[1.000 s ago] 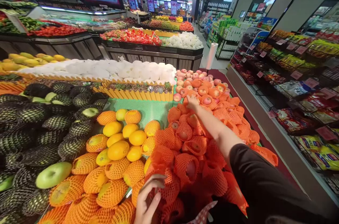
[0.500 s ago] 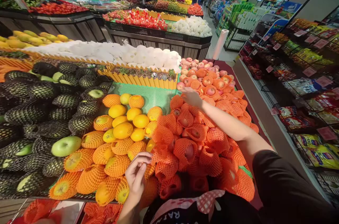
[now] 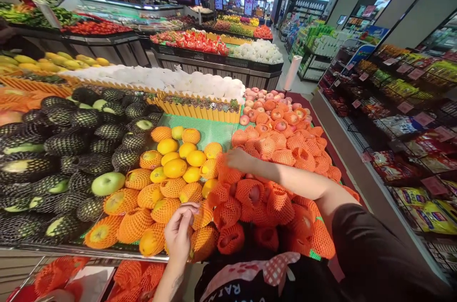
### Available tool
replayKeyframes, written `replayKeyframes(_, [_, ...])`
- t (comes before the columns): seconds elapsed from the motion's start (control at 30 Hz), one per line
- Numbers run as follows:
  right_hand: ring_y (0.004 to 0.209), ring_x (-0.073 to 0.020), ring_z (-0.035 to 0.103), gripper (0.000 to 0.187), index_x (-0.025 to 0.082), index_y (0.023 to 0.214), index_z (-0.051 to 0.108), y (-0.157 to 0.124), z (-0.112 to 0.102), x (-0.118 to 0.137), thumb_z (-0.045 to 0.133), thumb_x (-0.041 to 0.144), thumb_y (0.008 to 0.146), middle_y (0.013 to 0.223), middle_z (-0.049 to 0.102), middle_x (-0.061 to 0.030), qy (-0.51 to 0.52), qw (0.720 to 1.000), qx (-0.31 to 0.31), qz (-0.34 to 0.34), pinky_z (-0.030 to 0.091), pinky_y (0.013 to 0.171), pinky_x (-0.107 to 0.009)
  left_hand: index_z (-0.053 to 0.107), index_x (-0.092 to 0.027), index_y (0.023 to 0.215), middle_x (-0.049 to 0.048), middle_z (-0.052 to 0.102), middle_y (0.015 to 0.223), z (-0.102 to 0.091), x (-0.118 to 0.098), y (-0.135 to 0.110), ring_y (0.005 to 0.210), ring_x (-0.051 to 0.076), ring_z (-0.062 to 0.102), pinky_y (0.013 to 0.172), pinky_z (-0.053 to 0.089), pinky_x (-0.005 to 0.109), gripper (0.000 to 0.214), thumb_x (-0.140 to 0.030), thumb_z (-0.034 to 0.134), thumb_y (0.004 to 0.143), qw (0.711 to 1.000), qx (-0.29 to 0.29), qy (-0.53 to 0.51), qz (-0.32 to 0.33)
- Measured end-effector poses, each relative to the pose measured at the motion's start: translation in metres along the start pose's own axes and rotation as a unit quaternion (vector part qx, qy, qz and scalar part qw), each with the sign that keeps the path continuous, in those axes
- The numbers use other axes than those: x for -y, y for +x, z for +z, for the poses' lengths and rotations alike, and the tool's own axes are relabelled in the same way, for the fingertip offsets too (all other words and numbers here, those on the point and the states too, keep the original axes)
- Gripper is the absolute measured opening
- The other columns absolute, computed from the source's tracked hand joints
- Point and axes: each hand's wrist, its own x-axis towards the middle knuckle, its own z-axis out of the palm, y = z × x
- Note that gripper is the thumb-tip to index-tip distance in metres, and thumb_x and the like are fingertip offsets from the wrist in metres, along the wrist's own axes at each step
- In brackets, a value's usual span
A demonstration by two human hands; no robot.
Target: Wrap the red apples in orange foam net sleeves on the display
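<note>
My right hand point(image 3: 242, 160) reaches over the red-netted apples point(image 3: 282, 150), its fingers bent down around an apple in a red foam net point(image 3: 228, 172) beside the oranges. The fingertips are partly hidden. My left hand point(image 3: 179, 230) hovers over the near edge of the orange-netted fruit point(image 3: 166, 210), thumb and fingers drawn together in a loose pinch, with nothing visible in it. Bare oranges point(image 3: 174, 168) lie between the hands and the green mat point(image 3: 200, 128). To their left sits a green apple point(image 3: 108, 183).
Dark-netted green fruit point(image 3: 85, 140) fills the left side. A yellow picket planter point(image 3: 200, 109) and white-wrapped produce point(image 3: 171, 78) line the back. Snack shelves point(image 3: 403, 116) stand across the aisle on the right. Loose red foam nets point(image 3: 132, 278) lie below the front edge.
My right hand has moved nearer and left, from the bare apples at the back to the netted apple beside the oranges. My left hand stays pinched over the front fruit. The view has tilted up.
</note>
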Motion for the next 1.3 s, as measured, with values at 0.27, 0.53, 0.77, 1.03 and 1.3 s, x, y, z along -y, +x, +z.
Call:
replayKeyframes(0.27, [0.070, -0.0186, 0.056, 0.014, 0.020, 0.071, 0.058, -0.126, -0.036, 0.071, 0.063, 0.026, 0.084, 0.072, 0.062, -0.0027, 0.242, 0.884, -0.180, 0.358, 0.035, 0.065, -0.030, 0.074, -0.019, 0.087, 0.0027, 0.072, 0.067, 0.038, -0.016, -0.024, 0.063, 0.019, 0.067, 0.063, 0.053, 0.030, 0.029, -0.042, 0.059, 0.097, 0.967, 0.237, 0.091, -0.002])
replayKeyframes(0.53, [0.078, -0.0194, 0.059, 0.007, 0.022, 0.082, 0.061, -0.193, 0.011, 0.169, 0.068, 0.020, 0.080, 0.084, 0.063, -0.0011, 0.537, 0.782, -0.211, 0.236, 0.042, 0.072, -0.031, 0.059, -0.021, 0.087, 0.0031, 0.070, 0.084, 0.103, -0.030, -0.053, 0.076, 0.023, 0.066, 0.069, 0.052, 0.034, 0.024, -0.022, 0.076, 0.070, 0.867, 0.415, 0.263, 0.083])
replayKeyframes(0.77, [0.077, -0.0176, 0.058, 0.013, 0.025, 0.101, 0.062, -0.214, 0.032, 0.197, 0.053, 0.034, 0.102, 0.090, 0.064, -0.0008, 0.671, 0.644, -0.245, 0.272, 0.044, 0.070, -0.030, 0.063, -0.021, 0.093, 0.0031, 0.071, 0.089, 0.116, -0.027, -0.066, 0.080, 0.020, 0.068, 0.073, 0.054, 0.032, 0.014, -0.034, 0.062, 0.096, 0.884, 0.374, 0.248, 0.133])
replayKeyframes(1.03, [0.066, -0.0154, 0.053, 0.035, 0.027, 0.108, 0.060, -0.191, 0.070, 0.192, 0.069, 0.023, 0.075, 0.088, 0.062, 0.0013, 0.709, 0.419, -0.421, 0.381, 0.044, 0.061, -0.028, 0.067, -0.022, 0.098, 0.0048, 0.073, 0.094, 0.107, -0.037, -0.066, 0.090, 0.019, 0.071, 0.084, 0.059, 0.030, 0.026, -0.005, 0.050, 0.087, 0.858, 0.401, 0.206, 0.246])
replayKeyframes(1.3, [0.068, -0.0175, 0.060, 0.025, 0.024, 0.083, 0.060, -0.180, 0.076, 0.180, 0.077, 0.031, 0.067, 0.076, 0.065, 0.0012, 0.815, 0.215, -0.407, 0.352, 0.050, 0.066, -0.030, 0.064, -0.022, 0.099, 0.0027, 0.069, 0.093, 0.112, -0.042, -0.079, 0.083, 0.017, 0.066, 0.078, 0.058, 0.025, 0.031, -0.001, 0.050, 0.081, 0.799, 0.516, 0.207, 0.230])
